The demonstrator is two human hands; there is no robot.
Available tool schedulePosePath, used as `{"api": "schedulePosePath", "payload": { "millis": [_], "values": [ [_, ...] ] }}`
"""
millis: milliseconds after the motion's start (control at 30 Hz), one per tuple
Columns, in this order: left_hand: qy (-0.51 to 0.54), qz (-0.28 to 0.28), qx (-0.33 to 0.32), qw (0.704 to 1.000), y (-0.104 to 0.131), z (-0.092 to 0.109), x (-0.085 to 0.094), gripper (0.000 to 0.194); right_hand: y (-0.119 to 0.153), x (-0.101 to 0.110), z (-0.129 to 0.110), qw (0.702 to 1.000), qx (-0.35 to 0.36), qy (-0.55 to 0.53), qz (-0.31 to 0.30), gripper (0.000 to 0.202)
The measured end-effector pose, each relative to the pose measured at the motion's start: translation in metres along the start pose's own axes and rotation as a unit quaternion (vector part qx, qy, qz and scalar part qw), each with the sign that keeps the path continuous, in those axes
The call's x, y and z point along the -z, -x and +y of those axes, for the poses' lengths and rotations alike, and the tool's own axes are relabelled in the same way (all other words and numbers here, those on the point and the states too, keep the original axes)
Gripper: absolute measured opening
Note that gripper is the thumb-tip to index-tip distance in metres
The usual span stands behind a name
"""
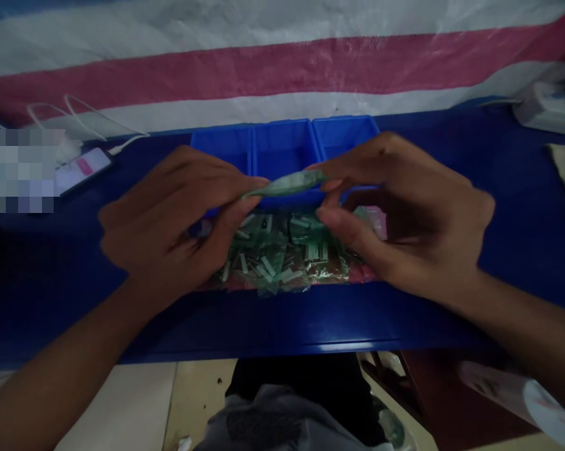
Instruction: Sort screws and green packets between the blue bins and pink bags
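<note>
A: Near side?
B: Pale floor (193,391), then blue table (311,319). Left hand (170,216), right hand (418,216) pinch opposite ends of green packet (292,183), above bagged white pieces (268,266).
A: Behind?
B: Blue bins (285,147), striped sheet (311,66).

Bins (285,153): smooth blue plastic, slight sheen. Bags (268,254): clear greenish plastic, crinkled, glossy. Table (339,316): smooth, dark blue, glossy at front edge. Striped sheet (273,66): wrinkled, woven-looking, faint sheen. Power strip (548,109): white, plastic-looking. Phone (82,170): smooth screen.
</note>
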State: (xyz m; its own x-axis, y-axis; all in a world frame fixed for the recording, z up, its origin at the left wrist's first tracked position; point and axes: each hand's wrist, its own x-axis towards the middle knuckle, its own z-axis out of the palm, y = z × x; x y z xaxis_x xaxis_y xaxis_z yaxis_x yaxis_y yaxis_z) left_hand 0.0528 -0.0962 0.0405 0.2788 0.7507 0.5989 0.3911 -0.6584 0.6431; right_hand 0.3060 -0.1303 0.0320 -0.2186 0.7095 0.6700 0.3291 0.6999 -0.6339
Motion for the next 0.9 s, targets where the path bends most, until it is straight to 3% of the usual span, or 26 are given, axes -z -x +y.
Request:
{"api": "schedulePosePath", "payload": {
  "millis": [67, 133, 233, 300, 367, 467, 533, 600, 667, 733, 800, 900],
  "values": [
    [-0.048, -0.015, -0.074, 0.996, 0.002, -0.004, -0.002, 0.005, 0.0, 0.002, 0.003, 0.991, 0.096, 0.096, -0.008, 0.017],
    [-0.11, -0.037, -0.18, 0.977, 0.003, -0.005, -0.003, 0.008, 0.001, 0.002, 0.003, 0.989, 0.115, 0.093, -0.018, 0.021],
    [-0.162, -0.043, -0.248, 0.954, 0.004, -0.002, -0.006, 0.04, 0.004, 0.0, -0.002, 1.0, 0.0, 0.007, -0.005, 0.037],
    [-0.172, -0.013, -0.275, 0.946, 0.005, 0.0, -0.008, 0.053, 0.004, -0.002, -0.004, 0.996, -0.065, -0.059, 0.018, 0.042],
    [-0.165, 0.014, -0.25, 0.954, 0.005, 0.003, -0.009, 0.045, 0.002, -0.003, -0.005, 0.987, -0.102, -0.118, 0.031, 0.039],
    [-0.128, -0.007, -0.124, 0.984, 0.001, 0.009, -0.008, 0.018, 0.001, -0.003, -0.006, 0.977, -0.123, -0.173, 0.028, 0.027],
    [-0.101, -0.012, -0.16, 0.982, -0.002, 0.01, -0.006, 0.011, 0.001, -0.001, -0.005, 0.98, -0.106, -0.167, 0.01, 0.026],
    [-0.061, 0.011, -0.157, 0.986, -0.003, 0.01, -0.006, 0.011, 0.002, 0.003, -0.003, 0.995, -0.041, -0.086, -0.012, 0.034],
    [-0.001, 0.031, -0.057, 0.998, -0.002, 0.01, -0.008, 0.012, 0.004, 0.007, 0.002, 0.996, 0.047, 0.069, -0.021, 0.041],
    [0.061, 0.03, 0.053, 0.996, 0.001, 0.011, -0.01, 0.009, 0.006, 0.009, 0.005, 0.974, 0.122, 0.191, -0.001, 0.043],
    [0.11, -0.007, 0.113, 0.988, 0.004, 0.013, -0.011, 0.006, 0.006, 0.01, 0.004, 0.968, 0.13, 0.215, 0.02, 0.037],
    [0.156, -0.065, 0.136, 0.976, 0.006, 0.016, -0.011, 0.023, 0.002, 0.009, 0.002, 0.975, 0.1, 0.196, 0.01, 0.021]
  ]
}}
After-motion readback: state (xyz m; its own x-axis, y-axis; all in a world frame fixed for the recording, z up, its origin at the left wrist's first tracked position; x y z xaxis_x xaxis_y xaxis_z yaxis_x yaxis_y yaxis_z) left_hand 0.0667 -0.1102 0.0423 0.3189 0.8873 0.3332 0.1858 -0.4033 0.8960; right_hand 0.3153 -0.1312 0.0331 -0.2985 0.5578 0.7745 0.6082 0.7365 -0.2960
